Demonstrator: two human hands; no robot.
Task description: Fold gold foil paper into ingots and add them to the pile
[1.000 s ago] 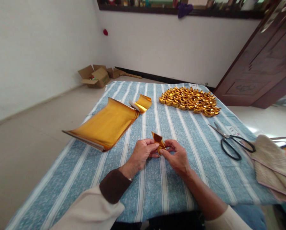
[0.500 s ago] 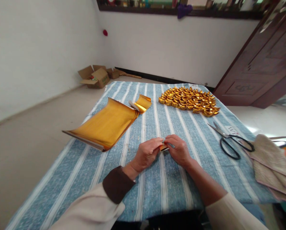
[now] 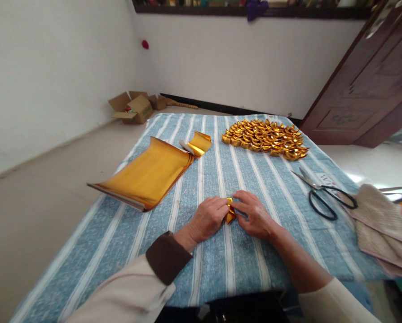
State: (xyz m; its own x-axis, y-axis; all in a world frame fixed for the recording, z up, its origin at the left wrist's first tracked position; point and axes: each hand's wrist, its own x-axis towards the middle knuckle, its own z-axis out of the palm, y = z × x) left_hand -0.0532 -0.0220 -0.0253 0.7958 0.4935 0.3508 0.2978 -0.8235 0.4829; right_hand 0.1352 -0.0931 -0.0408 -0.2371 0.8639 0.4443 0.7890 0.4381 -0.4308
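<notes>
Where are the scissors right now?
In the head view the scissors lie on the striped cloth at the person's right, between the pile of gold paper ingots and the folded beige cloths.

Bare cloth (image 3: 221, 269) around hands; gold sheets (image 3: 147, 177) left, scissors (image 3: 325, 199) right, ingots (image 3: 264, 139) beyond.

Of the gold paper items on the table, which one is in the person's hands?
The small folded gold piece, pinched between the left hand and right hand. The gold sheet stack, curled sheet and pile of folded ingots lie untouched farther away.
</notes>
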